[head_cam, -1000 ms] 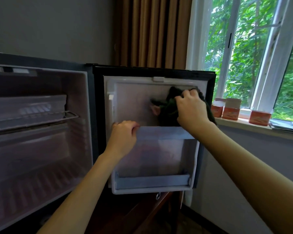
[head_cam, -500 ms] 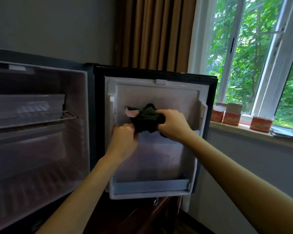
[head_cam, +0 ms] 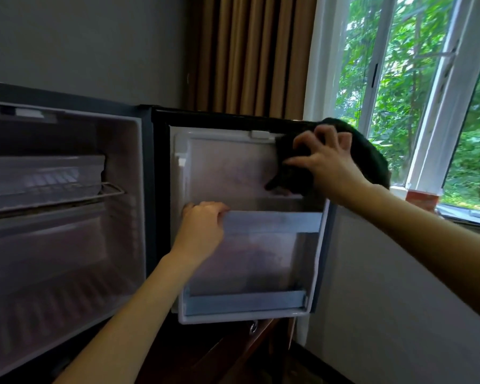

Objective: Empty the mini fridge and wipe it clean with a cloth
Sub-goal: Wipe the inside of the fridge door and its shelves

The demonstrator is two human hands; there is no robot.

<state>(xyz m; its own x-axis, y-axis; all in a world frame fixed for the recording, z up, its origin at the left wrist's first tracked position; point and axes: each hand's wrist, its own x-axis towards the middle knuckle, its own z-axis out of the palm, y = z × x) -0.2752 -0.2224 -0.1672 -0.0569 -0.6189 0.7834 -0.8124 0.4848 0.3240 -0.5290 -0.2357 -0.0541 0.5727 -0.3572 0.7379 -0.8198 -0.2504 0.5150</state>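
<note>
The mini fridge (head_cam: 67, 245) stands open at the left, its white inside bare apart from a wire shelf (head_cam: 110, 189). Its door (head_cam: 227, 167) swings out toward the window, showing the white inner panel and two door racks. My right hand (head_cam: 327, 159) presses a dark green cloth (head_cam: 372, 153) against the door's upper right corner, fingers spread and curled over the cloth. My left hand (head_cam: 203, 228) grips the left end of the upper door rack (head_cam: 272, 220).
Brown curtains (head_cam: 250, 56) hang behind the fridge. A window (head_cam: 416, 87) fills the right, with an orange and white box (head_cam: 423, 199) on its sill. A dark wooden cabinet (head_cam: 233, 353) sits under the fridge. A grey wall runs below the sill.
My right hand has swept the cloth from the door's middle left, near my left hand, up to the upper right corner. My left hand stays on the rack.
</note>
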